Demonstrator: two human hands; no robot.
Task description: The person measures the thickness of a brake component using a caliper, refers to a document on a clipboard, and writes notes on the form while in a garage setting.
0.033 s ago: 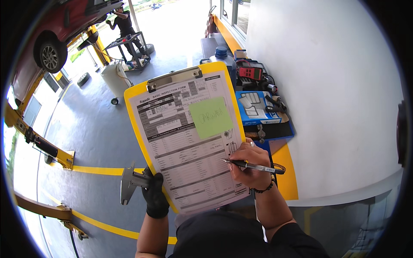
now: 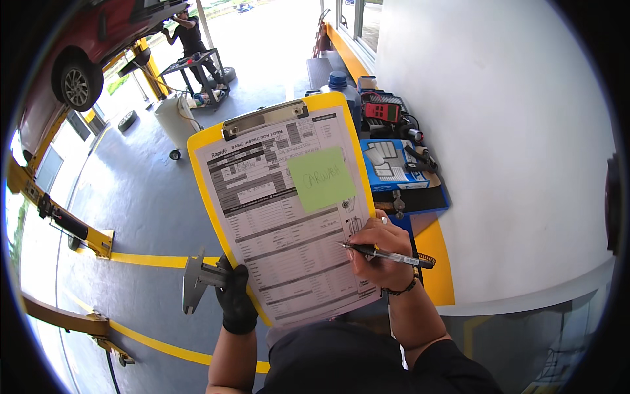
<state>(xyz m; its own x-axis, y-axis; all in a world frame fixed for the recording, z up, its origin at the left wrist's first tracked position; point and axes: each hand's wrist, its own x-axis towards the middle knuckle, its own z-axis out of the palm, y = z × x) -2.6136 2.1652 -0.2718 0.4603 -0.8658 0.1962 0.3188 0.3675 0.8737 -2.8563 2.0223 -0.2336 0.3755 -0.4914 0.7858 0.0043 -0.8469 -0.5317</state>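
Note:
A yellow clipboard (image 2: 207,187) is tilted in front of me, its metal clip holding a printed form (image 2: 289,262). On the form's upper right sits a green sticky note (image 2: 321,178) with handwriting. My left hand (image 2: 237,299), in a black glove, grips the clipboard's lower left edge. The same hand also holds a metal caliper (image 2: 195,284), whose jaws stick out to the left. My bare right hand (image 2: 380,246) is closed around a pen (image 2: 401,257) over the form's right side. The pen tip points left, at or just above the paper; contact is unclear.
Right of the clipboard, a blue bench (image 2: 420,211) bears a red meter (image 2: 382,112), a blue box (image 2: 394,172), a hammer (image 2: 398,203) and a blue-capped jug (image 2: 338,80). A white wall stands beyond. Far left, a raised car (image 2: 105,39), lift arms (image 2: 65,315) and a person (image 2: 190,36) by a cart (image 2: 197,62).
The clipboard and my left hand have shifted very slightly left. Both hands keep their holds, and the pen stays over nearly the same spot on the form.

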